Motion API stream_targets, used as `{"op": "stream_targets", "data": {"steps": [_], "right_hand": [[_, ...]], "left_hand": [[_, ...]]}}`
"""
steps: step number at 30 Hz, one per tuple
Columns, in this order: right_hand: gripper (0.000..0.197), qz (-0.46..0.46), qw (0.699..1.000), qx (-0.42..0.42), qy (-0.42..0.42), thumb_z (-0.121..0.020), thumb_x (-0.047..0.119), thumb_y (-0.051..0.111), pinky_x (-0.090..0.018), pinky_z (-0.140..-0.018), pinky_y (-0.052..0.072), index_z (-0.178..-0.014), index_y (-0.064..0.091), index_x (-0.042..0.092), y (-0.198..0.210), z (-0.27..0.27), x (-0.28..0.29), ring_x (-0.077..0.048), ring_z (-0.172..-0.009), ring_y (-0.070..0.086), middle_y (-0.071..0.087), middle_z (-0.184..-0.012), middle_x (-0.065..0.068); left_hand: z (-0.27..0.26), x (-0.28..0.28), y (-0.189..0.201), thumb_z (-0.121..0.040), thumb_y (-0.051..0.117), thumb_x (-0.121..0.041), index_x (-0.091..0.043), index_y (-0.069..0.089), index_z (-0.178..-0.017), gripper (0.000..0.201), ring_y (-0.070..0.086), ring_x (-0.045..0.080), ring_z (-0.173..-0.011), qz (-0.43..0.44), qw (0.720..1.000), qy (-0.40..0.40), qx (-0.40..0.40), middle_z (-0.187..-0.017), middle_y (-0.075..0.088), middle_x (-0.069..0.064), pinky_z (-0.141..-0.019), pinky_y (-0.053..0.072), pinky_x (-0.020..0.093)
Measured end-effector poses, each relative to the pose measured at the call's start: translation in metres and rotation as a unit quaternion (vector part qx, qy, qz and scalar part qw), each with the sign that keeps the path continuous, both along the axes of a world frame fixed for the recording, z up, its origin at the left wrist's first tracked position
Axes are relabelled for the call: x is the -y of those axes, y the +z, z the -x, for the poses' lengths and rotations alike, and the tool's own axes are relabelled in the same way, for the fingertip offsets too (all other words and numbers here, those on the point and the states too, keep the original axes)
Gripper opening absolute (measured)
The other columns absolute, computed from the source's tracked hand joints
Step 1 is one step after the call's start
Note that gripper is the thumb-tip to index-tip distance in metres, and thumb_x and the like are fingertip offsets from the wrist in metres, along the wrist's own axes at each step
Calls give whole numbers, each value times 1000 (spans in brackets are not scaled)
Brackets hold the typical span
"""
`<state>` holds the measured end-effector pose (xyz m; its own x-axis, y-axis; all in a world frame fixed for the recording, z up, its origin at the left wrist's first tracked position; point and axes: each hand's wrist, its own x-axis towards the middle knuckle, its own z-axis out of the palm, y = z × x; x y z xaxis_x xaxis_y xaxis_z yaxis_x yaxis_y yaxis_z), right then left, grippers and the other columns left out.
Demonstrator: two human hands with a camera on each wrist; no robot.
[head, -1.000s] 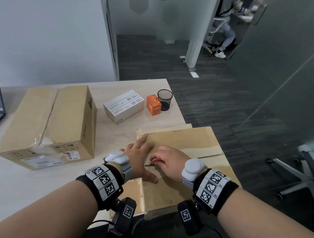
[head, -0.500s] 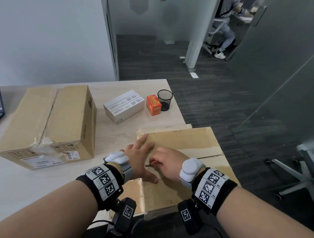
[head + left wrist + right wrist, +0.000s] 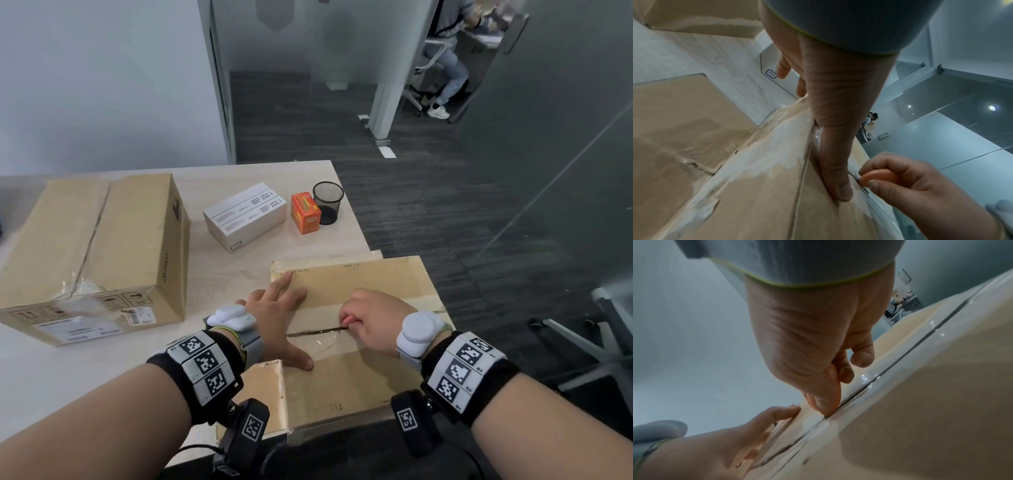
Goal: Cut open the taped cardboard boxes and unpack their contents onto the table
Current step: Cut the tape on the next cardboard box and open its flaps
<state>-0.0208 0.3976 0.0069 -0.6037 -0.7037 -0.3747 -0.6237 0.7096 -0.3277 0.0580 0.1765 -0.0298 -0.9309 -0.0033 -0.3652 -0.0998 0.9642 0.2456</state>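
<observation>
A flat cardboard box (image 3: 359, 383) lies at the table's front right corner, with clear tape over its middle seam (image 3: 315, 331). My left hand (image 3: 274, 308) presses flat on the box's left part, fingers spread and thumb (image 3: 838, 186) beside the seam. My right hand (image 3: 370, 318) pinches a small orange cutter (image 3: 876, 176) between thumb and curled fingers, its tip in the seam. A dark slit runs along the seam from my left hand to the cutter (image 3: 835, 395). The blade itself is hidden.
A large taped cardboard box (image 3: 102, 246) stands on the left of the table (image 3: 239, 260). Behind are a white carton (image 3: 245, 214), a small orange box (image 3: 306, 212) and a black mesh cup (image 3: 327, 202). An office chair base (image 3: 582, 339) is on the right.
My right hand has slid to the right along the seam with the cutter, and the dark slit behind it has grown longer. The left hand stays flat on the box.
</observation>
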Motion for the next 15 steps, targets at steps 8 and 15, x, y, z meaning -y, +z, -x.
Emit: {"op": "stream_targets", "data": {"steps": [8, 15], "right_hand": [[19, -18, 998, -2, -68, -99, 18, 52, -31, -93, 48, -108, 68, 22, 2, 17, -46, -16, -106, 59, 55, -114, 6], [20, 31, 996, -14, -84, -100, 20, 53, -32, -87, 50, -109, 69, 26, -13, 13, -55, -16, -99, 60, 57, -110, 7]], "left_hand": [[7, -1, 6, -37, 68, -92, -48, 23, -147, 127, 5, 27, -154, 40, 999, -15, -7, -167, 4, -12, -119, 19, 54], [27, -38, 20, -54, 60, -90, -28, 44, -133, 102, 8, 27, -153, 67, 996, 7, -58, -160, 23, -5, -118, 20, 51]]}}
